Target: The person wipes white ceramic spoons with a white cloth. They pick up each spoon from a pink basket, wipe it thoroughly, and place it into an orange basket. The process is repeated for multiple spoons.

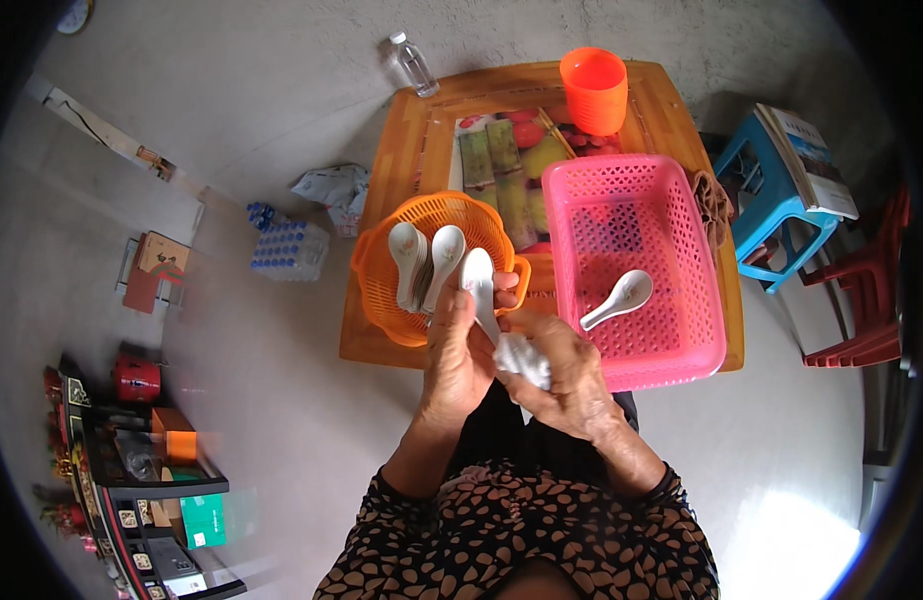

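We have a glossy white spoon with an oval bowl raised bowl-up over the near right side of the round orange plastic basket. Our left hand clamps it between thumb and fingers; our right hand, close beside, bunches a crumpled white cloth at the handle's lower end, though we cannot tell how firmly it presses.

We seem to be wiping, so we do best to grip the spoon by its edges, run the cloth along the whole handle, then turn it for the bowl and underside. A fresh fold probably dries better.

White spoons stand nested in the orange basket; one white spoon lies in the rectangular pink perforated basket. Working low over the brown wooden table likely softens any slip.
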A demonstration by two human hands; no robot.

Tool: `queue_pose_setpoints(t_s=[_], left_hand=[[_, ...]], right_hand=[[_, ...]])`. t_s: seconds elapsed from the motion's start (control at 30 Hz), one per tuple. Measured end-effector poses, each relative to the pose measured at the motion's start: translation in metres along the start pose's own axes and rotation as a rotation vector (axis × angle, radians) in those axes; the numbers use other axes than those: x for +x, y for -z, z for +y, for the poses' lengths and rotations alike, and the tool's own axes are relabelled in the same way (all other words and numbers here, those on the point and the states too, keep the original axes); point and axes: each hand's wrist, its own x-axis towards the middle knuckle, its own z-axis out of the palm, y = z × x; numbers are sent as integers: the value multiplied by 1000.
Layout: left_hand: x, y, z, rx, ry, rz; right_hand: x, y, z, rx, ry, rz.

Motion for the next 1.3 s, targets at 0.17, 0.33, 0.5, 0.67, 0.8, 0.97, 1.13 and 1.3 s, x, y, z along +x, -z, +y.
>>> queue_pose_setpoints(t_s=[0.17,0.33,0.5,0.67,0.8,0.97,1.13,1.3], left_hand=[[-8,12,-2,-278,199,-77],[-15,-3,-9,-264,167,-89],[-19,1,-14,-353,230,-124],[-19,-6,-16,-394,263,-55],[-20,0,-19,-415,225,-77],[-19,5,-17,-443,219,-98],[-17,10,-15,-411,206,-134],[-15,20,-15,-527,229,-271]], right_hand=[[11,16,-11,267,-211,-50],[10,-11,4,-68,18,70],[16,-25,17,-156,-10,208],[28,-28,10,-124,-61,415],[30,-29,17,-255,123,376],[28,-24,8,-311,154,235],[16,-15,8,-157,119,21],[12,-11,9,-17,118,-76]])
